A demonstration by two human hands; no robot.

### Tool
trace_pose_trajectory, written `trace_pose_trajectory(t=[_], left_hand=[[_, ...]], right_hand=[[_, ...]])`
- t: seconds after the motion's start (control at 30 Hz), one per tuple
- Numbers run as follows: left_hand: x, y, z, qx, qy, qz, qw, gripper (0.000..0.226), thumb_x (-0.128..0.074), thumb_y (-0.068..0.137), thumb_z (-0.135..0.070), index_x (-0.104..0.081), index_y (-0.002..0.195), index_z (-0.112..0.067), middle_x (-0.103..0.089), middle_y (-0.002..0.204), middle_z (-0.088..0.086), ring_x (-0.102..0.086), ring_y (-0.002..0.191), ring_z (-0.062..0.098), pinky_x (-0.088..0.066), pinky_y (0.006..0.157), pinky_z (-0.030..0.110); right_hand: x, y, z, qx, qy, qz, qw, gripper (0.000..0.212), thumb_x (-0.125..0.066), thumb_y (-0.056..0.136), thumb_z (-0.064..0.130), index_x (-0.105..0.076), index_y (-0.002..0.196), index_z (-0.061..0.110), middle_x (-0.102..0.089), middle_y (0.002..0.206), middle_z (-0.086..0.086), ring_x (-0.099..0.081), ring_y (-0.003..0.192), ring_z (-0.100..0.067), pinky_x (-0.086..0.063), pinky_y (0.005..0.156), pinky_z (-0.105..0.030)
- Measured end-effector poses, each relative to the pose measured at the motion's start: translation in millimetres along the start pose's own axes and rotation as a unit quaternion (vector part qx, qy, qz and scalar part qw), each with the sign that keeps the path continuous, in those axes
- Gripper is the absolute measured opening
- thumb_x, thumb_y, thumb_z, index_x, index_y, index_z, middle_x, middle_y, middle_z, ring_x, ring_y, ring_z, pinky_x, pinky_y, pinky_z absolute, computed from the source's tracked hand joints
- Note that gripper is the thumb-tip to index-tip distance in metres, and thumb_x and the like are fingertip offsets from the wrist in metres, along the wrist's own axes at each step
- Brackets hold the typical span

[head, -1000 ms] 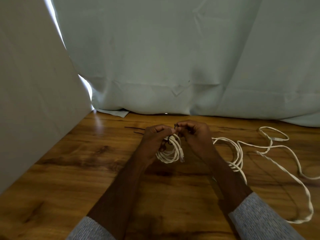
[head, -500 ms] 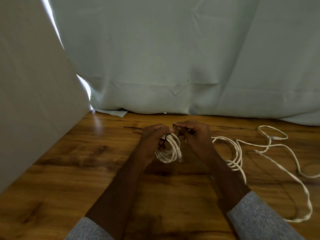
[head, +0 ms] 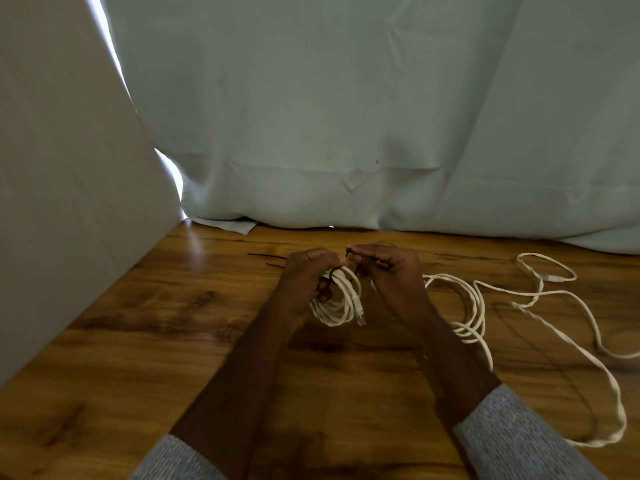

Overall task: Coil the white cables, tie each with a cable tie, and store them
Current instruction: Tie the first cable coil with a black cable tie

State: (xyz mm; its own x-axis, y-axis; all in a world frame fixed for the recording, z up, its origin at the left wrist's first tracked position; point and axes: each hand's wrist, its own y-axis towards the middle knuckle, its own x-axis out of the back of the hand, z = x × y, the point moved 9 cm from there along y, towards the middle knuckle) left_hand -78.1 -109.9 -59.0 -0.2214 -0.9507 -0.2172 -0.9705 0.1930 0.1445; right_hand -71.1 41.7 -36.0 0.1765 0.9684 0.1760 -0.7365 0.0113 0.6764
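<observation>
So we've got the coiled white cable (head: pixel 334 301) up off the desk (head: pixel 173 323), hanging between both hands approx. mid-frame. Our left hand (head: pixel 304 282) has its fingers curled round the coil's left side, gripping the bundle w/ a black cable tie (head: pixel 333 273) looped over the top strands. Our right hand (head: pixel 391 271) pinches the tie's end up near the head (head: pixel 348 251), thumb and forefinger closed on it, touching the left hand's fingertips.

Handling, as we judge it: the cable's light and floppy, w/ some springiness, so loops will want to fan out if the left grip slackens. Jacket looks smooth, prob. a bit slippery, so best to hold across all strands at one spot, right beside the tie, not at the bottom of the coil where the plug (head: pixel 360 315) dangles. The plug end is the only stiff bit; no need to grab it, and we'd avoid bending the cable sharply at it.

The tie is thin, stiff-ish plastic and small, so it needs a fingertip pinch close to the tip for threading, then a pull on the tail. Whether it's already through the head we can't tell; too small and dark.

More loose white cable (head: pixel 554 306) lies sprawled on the desk to the right, partly coiled just beside our right forearm. Spare dark ties (head: pixel 266 256) lie on the desk beyond the left hand. No storage spot in view.
</observation>
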Motion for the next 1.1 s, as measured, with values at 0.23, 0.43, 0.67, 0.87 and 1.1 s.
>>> trace_pose_trajectory(t=[0.23,0.43,0.67,0.87,1.1], left_hand=[[-3.0,-0.7,-1.7,-0.001,-0.012,0.005,1.0,0.042,-0.06,0.089,-0.003,-0.068,0.051,-0.019,-0.054,0.046,-0.004,-0.046,0.037,0.007,-0.034,0.04,0.017],[-2.2,-0.4,0.3,0.002,-0.009,0.006,1.0,0.041,-0.061,0.089,-0.003,-0.067,0.051,-0.019,-0.054,0.046,-0.003,-0.046,0.036,0.007,-0.034,0.04,0.018],[0.8,1.5,8.4,0.025,0.002,0.0,1.0,0.036,-0.064,0.087,-0.006,-0.066,0.052,-0.018,-0.053,0.047,-0.001,-0.044,0.037,0.009,-0.03,0.042,0.019],[2.6,2.4,8.8,0.027,0.015,0.0,1.0,0.016,-0.065,0.086,-0.005,-0.071,0.071,-0.005,-0.063,0.061,0.007,-0.057,0.05,0.015,-0.042,0.048,0.022],[5.0,5.0,1.5,-0.03,0.127,-0.029,0.991,0.017,-0.071,0.084,-0.011,-0.074,0.074,0.003,-0.068,0.068,0.021,-0.06,0.057,0.021,-0.045,0.056,0.026]], right_hand=[[1.5,-0.8,-1.0,0.017,-0.025,0.005,1.0,0.026,-0.071,0.086,0.001,-0.076,0.107,0.014,-0.076,0.093,-0.005,-0.072,0.079,-0.022,-0.061,0.071,-0.047],[2.1,-0.3,0.5,0.021,-0.038,0.004,0.999,0.023,-0.071,0.086,-0.001,-0.076,0.107,0.006,-0.076,0.094,-0.008,-0.072,0.078,-0.017,-0.06,0.071,-0.04],[0.8,-1.0,7.1,0.03,-0.035,0.013,0.999,0.023,-0.07,0.088,-0.001,-0.076,0.107,0.009,-0.075,0.095,-0.001,-0.071,0.083,-0.012,-0.059,0.073,-0.033],[-7.0,-1.0,6.0,-0.039,0.026,0.027,0.999,0.028,-0.07,0.086,-0.009,-0.073,0.106,0.01,-0.075,0.093,0.002,-0.071,0.075,-0.008,-0.06,0.065,-0.025],[-6.3,-1.6,8.9,-0.053,0.027,0.025,0.998,0.016,-0.069,0.089,-0.003,-0.075,0.1,0.007,-0.076,0.09,-0.004,-0.073,0.078,-0.023,-0.062,0.068,-0.038]])
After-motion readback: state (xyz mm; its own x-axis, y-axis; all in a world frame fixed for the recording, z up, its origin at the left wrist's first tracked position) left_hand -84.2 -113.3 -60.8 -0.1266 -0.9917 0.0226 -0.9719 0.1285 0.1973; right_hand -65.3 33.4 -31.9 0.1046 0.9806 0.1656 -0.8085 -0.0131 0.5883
